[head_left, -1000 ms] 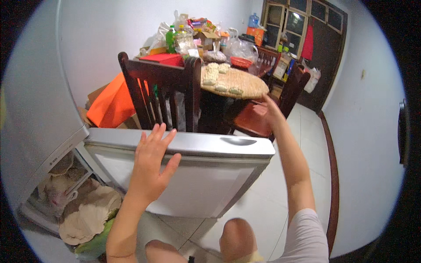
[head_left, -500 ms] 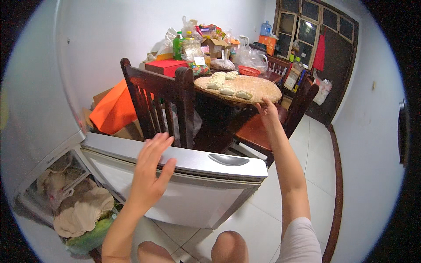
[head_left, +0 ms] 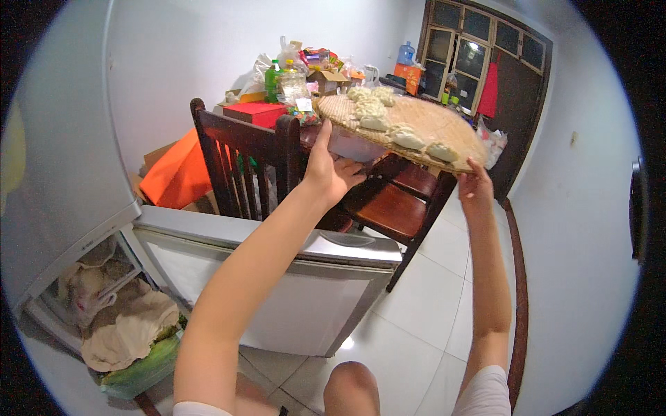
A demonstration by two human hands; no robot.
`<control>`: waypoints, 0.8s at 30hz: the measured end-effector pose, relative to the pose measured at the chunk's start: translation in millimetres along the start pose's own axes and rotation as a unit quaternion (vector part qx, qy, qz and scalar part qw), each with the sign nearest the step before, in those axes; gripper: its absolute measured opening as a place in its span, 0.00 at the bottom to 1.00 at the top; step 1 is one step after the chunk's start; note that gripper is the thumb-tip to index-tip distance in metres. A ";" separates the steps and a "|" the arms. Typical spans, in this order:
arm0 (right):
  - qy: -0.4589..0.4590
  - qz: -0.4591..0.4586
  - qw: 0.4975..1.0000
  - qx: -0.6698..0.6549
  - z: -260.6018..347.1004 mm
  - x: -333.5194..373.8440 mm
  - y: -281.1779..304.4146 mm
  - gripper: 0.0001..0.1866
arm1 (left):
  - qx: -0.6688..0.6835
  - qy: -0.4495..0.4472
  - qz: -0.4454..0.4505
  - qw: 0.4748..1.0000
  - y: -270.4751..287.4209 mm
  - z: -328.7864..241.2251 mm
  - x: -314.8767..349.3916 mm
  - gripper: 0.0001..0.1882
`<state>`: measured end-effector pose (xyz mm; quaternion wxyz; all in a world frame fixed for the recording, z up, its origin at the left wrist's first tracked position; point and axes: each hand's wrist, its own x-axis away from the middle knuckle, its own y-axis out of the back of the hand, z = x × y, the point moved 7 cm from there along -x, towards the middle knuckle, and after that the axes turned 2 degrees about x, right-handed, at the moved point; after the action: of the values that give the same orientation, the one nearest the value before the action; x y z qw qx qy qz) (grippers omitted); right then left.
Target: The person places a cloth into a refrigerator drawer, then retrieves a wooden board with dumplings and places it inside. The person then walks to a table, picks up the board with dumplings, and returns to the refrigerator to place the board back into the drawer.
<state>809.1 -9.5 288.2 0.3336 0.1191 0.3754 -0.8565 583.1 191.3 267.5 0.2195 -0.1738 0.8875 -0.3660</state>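
A round woven tray (head_left: 440,125) hangs raised in front of the table, tipped down to the right. Several pale, crimped dumplings (head_left: 406,136) lie along its left and near side. My right hand (head_left: 476,186) grips the tray's near right rim, thumb on top and fingers curled underneath. Under the left rim is my left hand (head_left: 331,170), its thumb up against the edge and its fingers reaching beneath. Below my left forearm stands the open fridge door (head_left: 298,305), silver along its top edge.
A dark wooden chair (head_left: 246,156) stands behind the door, another chair (head_left: 388,208) to its right. Bottles, bags and a red box (head_left: 254,114) crowd the table. At lower left the open fridge compartment holds a beige cloth (head_left: 128,329) and a green vegetable (head_left: 142,367).
The tray has come up off the table, nearer and to the right, in my right hand. My left hand has left the fridge door and reached under the tray's left rim.
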 end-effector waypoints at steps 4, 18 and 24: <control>0.053 -0.001 0.998 0.032 66.7 51.1 1.9 0.12 | 0.076 -0.065 0.219 0.970 -45.4 -12.7 3.5 0.47; 0.055 -0.035 0.997 -0.040 95.3 165.5 -39.1 0.17 | 0.039 -0.213 0.169 0.962 -83.3 -96.7 215.3 0.19; 0.157 0.115 0.954 0.230 72.0 199.7 -60.3 0.27 | -0.027 -0.180 0.007 0.983 -56.9 -97.1 313.2 0.22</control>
<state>623.0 -127.9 281.1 0.3302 0.3681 0.1998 -0.8459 277.3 61.8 288.3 0.3735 -0.2369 0.8441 -0.3032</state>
